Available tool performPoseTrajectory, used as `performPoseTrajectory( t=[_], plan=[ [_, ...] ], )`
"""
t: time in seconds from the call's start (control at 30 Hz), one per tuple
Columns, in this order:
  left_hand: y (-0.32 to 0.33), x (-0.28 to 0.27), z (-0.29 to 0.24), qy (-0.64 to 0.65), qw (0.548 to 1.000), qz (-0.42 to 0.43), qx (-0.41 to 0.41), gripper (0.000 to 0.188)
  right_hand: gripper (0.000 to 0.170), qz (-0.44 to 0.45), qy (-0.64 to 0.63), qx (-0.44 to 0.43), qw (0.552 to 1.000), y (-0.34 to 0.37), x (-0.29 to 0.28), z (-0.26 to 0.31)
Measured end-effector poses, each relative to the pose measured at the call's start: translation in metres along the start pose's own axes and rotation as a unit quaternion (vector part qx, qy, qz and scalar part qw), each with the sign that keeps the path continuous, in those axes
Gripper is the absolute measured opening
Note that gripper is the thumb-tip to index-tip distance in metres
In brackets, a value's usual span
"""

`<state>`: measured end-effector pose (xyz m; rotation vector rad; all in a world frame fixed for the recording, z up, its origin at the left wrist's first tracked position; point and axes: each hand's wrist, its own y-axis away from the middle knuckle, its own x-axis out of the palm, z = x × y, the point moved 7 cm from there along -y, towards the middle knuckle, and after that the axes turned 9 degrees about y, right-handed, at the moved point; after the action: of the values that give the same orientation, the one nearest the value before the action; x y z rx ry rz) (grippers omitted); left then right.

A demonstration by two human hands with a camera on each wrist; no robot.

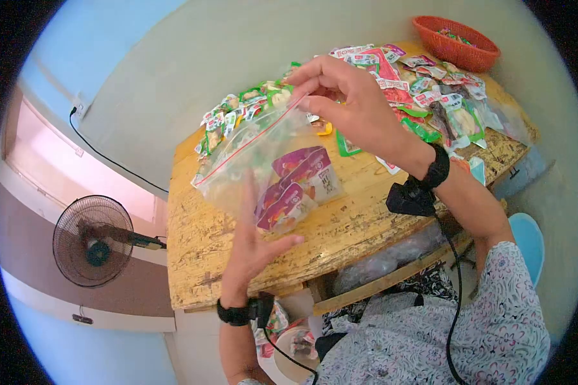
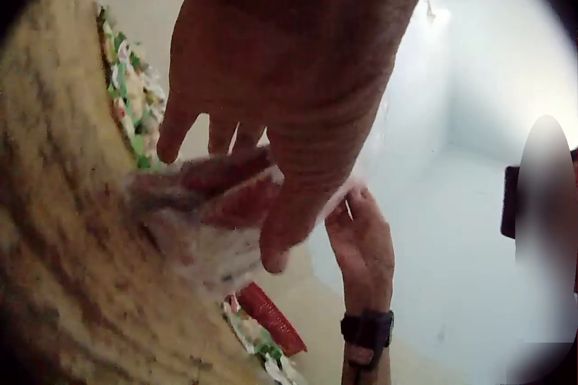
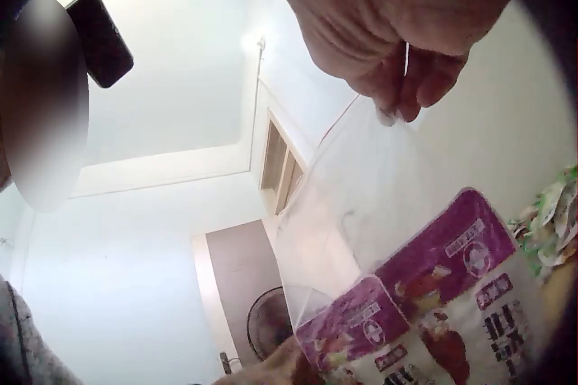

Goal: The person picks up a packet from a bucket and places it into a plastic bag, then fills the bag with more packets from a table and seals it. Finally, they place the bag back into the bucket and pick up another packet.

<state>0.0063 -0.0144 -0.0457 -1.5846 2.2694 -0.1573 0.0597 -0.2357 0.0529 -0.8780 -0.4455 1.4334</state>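
Observation:
A clear zip bag [image 1: 237,144] with a red line along its top hangs over the table, purple-and-white snack packets [image 1: 302,176] inside it. My right hand [image 1: 350,102] pinches the bag by its upper corner; the right wrist view shows fingertips and thumb [image 3: 397,87] together on the film. Beside the bag's lower left part is my left hand [image 1: 253,247], thumb held apart and fingers stretched upward, partly blurred against the film. In the left wrist view, the fingers of that hand [image 2: 271,114] spread in front of the bag [image 2: 212,231].
Many small snack packets [image 1: 453,112] are heaped along the back and right of the worn wooden table [image 1: 205,269]. A red basket [image 1: 456,45] stands at the back right corner. Under the tabletop, an open drawer [image 1: 392,263] holds clear plastic. A fan [image 1: 93,240] is off to the left.

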Motion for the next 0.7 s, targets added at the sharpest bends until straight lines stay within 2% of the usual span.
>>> performPoseTrajectory(
  t=[0.07, 0.17, 0.27, 0.37, 0.47, 0.5, 0.6, 0.7],
  plan=[
    [-0.003, 0.014, 0.011, 0.048, 0.998, -0.024, -0.032, 0.102, 0.021, 0.000, -0.035, 0.019, 0.999, 0.001, 0.001, -0.009],
    [-0.009, 0.018, 0.027, 0.101, 0.988, -0.039, -0.107, 0.069, 0.034, -0.011, 0.000, 0.039, 0.999, 0.005, -0.002, -0.023],
    [-0.005, 0.004, 0.047, 0.088, 0.977, -0.109, -0.162, 0.043, 0.056, 0.029, 0.018, 0.082, 0.996, 0.028, 0.007, -0.050],
    [-0.003, 0.011, 0.060, 0.248, 0.946, -0.159, -0.135, 0.041, 0.075, 0.134, -0.004, 0.134, 0.982, 0.067, 0.021, -0.058],
    [-0.003, 0.031, 0.039, 0.341, 0.928, -0.112, -0.101, 0.046, 0.078, 0.241, -0.205, 0.245, 0.916, 0.089, 0.039, -0.057],
    [0.000, 0.034, 0.040, 0.364, 0.920, -0.109, -0.097, 0.048, 0.074, 0.232, -0.202, 0.259, 0.916, 0.091, 0.041, -0.068],
    [0.011, 0.035, 0.046, 0.421, 0.898, -0.091, -0.096, 0.054, 0.067, 0.222, -0.338, 0.290, 0.867, 0.091, 0.046, -0.063],
    [0.015, 0.031, 0.058, 0.438, 0.889, -0.068, -0.116, 0.060, 0.058, 0.200, -0.308, 0.295, 0.882, 0.094, 0.045, -0.066]
  ],
)
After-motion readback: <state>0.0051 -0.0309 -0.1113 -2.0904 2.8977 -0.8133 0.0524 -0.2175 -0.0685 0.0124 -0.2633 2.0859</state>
